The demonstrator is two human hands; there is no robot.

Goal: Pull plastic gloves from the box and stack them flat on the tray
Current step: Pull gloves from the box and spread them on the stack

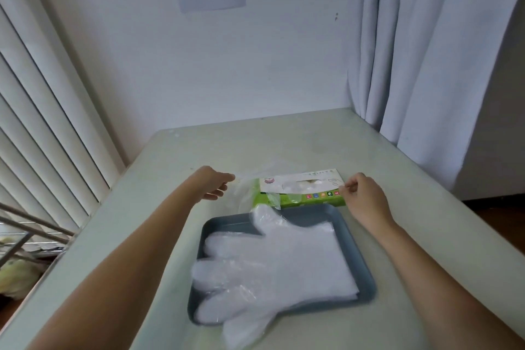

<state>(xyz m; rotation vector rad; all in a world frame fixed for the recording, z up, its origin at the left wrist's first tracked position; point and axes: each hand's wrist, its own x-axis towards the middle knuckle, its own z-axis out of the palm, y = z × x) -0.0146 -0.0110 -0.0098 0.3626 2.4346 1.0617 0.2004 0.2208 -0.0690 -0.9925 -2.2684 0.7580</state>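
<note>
The left hand (214, 186), fingers curled, pinches a filmy loose glove (247, 187) just left of the box (304, 193). The glove trails back to the box's left end. The right hand (365, 197) grips the box's right end with bent fingers. In front of the box and touching it sits the tray (306, 216), bearing a stack of gloves (284, 264) whose fingers spill over its left and near rims onto the table (284, 145).
</note>
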